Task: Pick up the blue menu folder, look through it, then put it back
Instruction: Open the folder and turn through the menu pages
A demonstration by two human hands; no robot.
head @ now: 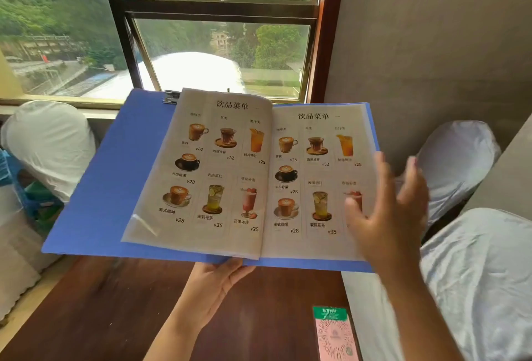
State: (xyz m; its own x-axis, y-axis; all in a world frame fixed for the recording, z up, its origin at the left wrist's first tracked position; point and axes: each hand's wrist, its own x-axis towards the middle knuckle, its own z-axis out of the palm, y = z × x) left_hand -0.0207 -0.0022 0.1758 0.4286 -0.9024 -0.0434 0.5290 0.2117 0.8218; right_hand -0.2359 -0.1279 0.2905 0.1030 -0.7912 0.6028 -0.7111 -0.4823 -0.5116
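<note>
At centre frame we see the blue menu folder (109, 188) lying open above the brown table (95, 311), our left hand (214, 283) gripping its lower edge from beneath; at right, our right hand (388, 216) hovers spread, blurred, over the right-hand page.

Daylight scene, bright overall; light comes in thru the window (218, 52) ahead. White roof outside is blown out, heavy glare. Glass looks hazy, trees beyond soft. Menu pages (227, 170) evenly lit and sharp enough to read prices; small glare patch on plastic sleeve at lower left corner. Right hand (388, 211) motion-blurred, fingers smeared. Left hand (213, 283) sharper, in shade under folder. Dark wood surface (115, 311) dim. Wide-angle bend at frame edges, esp. window frame.
</note>
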